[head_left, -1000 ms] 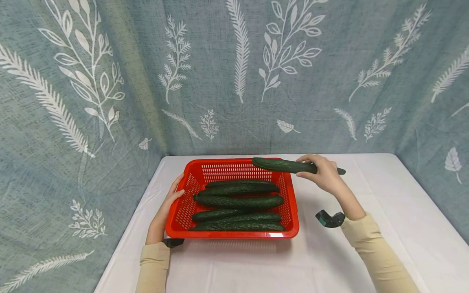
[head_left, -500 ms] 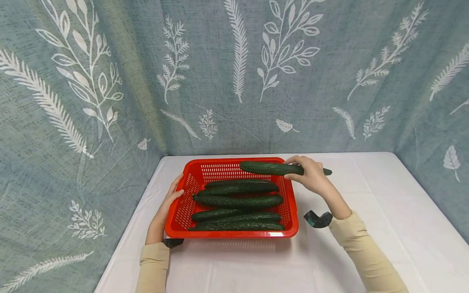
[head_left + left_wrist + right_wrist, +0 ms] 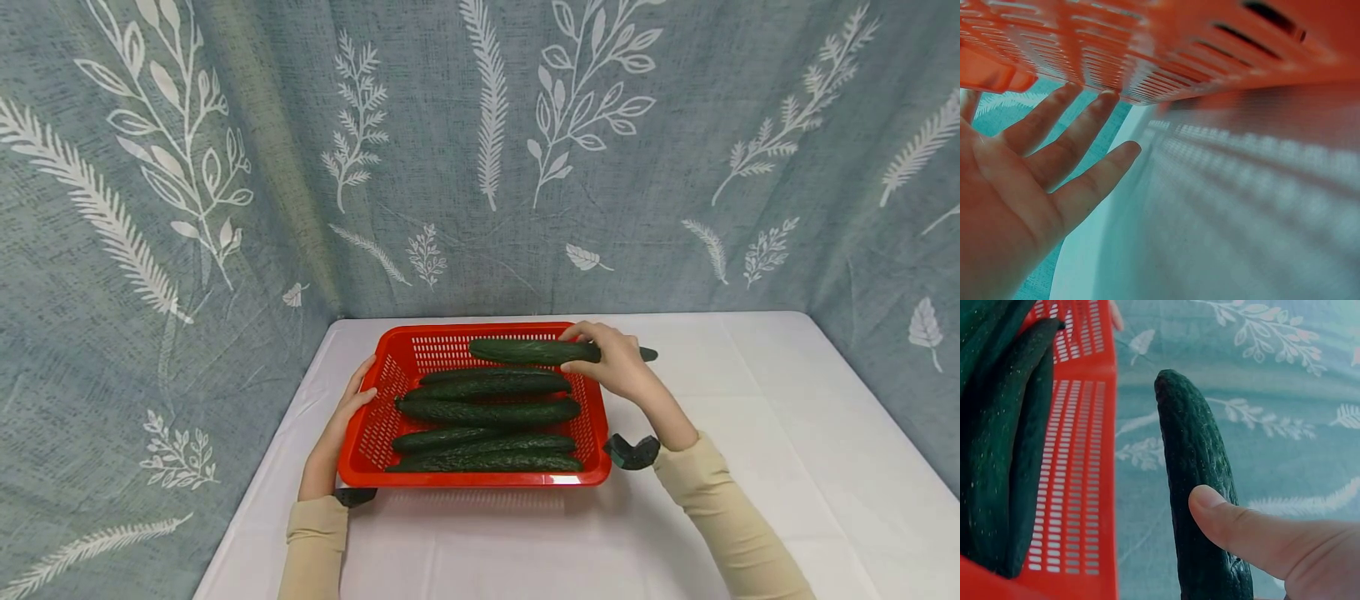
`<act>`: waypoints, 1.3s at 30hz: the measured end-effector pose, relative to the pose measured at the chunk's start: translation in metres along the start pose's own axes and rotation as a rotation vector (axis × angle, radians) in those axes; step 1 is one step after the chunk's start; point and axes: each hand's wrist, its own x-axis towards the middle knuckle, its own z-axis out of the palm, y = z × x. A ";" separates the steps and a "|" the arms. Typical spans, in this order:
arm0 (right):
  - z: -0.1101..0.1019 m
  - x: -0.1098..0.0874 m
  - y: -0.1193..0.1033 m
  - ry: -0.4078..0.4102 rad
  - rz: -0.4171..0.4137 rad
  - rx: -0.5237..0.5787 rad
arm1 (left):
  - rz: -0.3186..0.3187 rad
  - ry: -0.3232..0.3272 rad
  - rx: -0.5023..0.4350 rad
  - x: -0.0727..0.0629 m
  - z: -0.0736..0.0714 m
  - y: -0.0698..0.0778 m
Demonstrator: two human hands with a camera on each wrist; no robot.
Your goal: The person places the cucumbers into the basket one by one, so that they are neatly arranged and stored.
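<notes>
My right hand [image 3: 611,360] pinches a long dark green cucumber [image 3: 517,351] between thumb and fingers. In the head view this cucumber lies level across the far right part of a red plastic basket [image 3: 480,480]. The right wrist view shows my thumb [image 3: 1235,522] along the side of the held cucumber [image 3: 1194,444]. Several more cucumbers [image 3: 487,412] lie side by side inside the basket. At the basket's left side is my left hand [image 3: 352,404], touching the rim. From the left wrist view, its straight, spread fingers [image 3: 1072,147] reach up to the slotted outer wall [image 3: 1104,56].
A white cloth [image 3: 750,433] covers the table under the basket. Patterned green-blue curtains [image 3: 465,250] hang behind the table and along both sides. A black wrist device [image 3: 632,452] sits below my right wrist, close to the basket's right rim.
My right hand has moved left with the cucumber, from beyond the basket's right edge to over its far right part. The left hand and the basket have stayed in place.
</notes>
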 end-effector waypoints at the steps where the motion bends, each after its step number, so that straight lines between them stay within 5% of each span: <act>1: 0.001 0.001 -0.001 -0.005 0.000 0.001 | -0.007 -0.001 -0.002 0.000 0.000 0.001; 39: 0.070 0.030 -0.032 -0.086 0.045 0.130 | 0.027 -0.002 -0.007 0.004 -0.004 -0.006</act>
